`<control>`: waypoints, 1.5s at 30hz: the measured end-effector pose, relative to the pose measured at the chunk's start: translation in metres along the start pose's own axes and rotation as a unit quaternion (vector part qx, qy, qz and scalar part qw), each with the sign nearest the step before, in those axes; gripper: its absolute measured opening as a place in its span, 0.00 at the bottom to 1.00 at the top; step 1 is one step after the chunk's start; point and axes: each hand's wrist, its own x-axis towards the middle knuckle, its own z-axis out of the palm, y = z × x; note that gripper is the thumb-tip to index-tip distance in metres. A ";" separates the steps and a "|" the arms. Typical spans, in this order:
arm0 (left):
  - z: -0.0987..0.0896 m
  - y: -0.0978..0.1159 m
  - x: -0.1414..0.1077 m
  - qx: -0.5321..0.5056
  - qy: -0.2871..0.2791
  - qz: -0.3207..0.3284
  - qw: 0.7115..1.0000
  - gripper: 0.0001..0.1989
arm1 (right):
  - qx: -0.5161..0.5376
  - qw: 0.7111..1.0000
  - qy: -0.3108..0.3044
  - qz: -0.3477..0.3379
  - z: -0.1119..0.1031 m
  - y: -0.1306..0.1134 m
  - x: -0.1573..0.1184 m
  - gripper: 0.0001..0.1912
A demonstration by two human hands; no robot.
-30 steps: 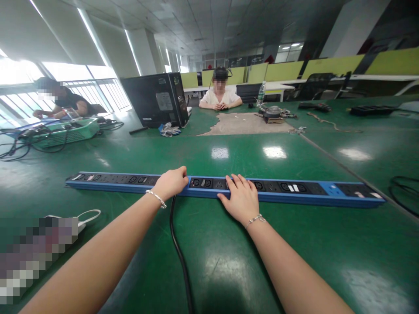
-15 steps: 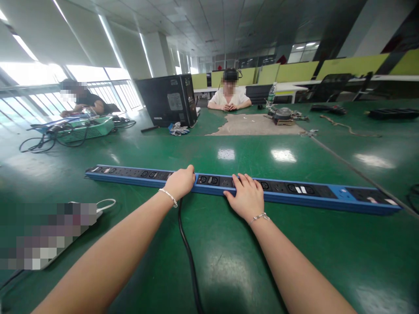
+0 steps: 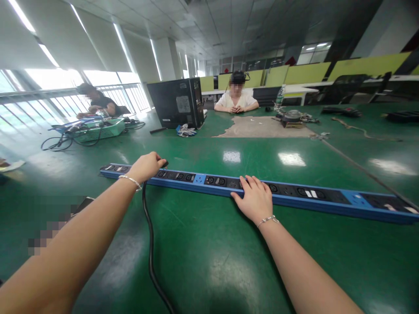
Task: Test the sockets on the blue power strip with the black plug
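Bright light is let in by big windows (image 3: 100,77), far off past the fingers, to the left. Shiny and green, a wide desk (image 3: 203,248) is spread out below the fingers. On it, a long blue power strip (image 3: 218,190) is laid flat, right under the fingers of the right hand (image 3: 257,198) and out to both sides of them. Those fingers are spread a little apart and rested on top of the strip. A black plug (image 3: 165,164) is pinched by the fingers of the left hand (image 3: 147,167), and its end is seen poking out just to the right of them. Whether the strip is touched by that hand cannot be told. Under the left fingers, a black cord (image 3: 150,244) is curved down toward the near side. Well beyond the fingers, a black computer case (image 3: 176,104) is stood on the desk, with gloves (image 3: 186,130) laid just beside it. Farther left, a green basket (image 3: 104,131) is seen. A person (image 3: 236,104) is seated across the desk from the fingers.
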 end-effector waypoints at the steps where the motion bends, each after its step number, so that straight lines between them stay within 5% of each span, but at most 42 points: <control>1: 0.008 -0.006 0.000 0.000 -0.006 -0.002 1.000 0.21 | 0.000 1.000 0.002 0.000 0.000 0.000 0.000 0.29; 9: 0.036 -0.006 -0.007 0.015 -0.031 0.026 0.999 0.19 | -0.005 1.000 0.002 -0.004 -0.001 0.000 0.000 0.28; 22: 0.036 0.004 -0.007 0.062 -0.079 0.042 0.994 0.17 | -0.015 1.000 0.004 -0.006 0.001 0.001 0.000 0.29; 45: 0.046 0.023 -0.023 0.083 -0.053 0.071 0.993 0.16 | -0.040 0.999 0.001 -0.001 0.003 0.000 0.001 0.29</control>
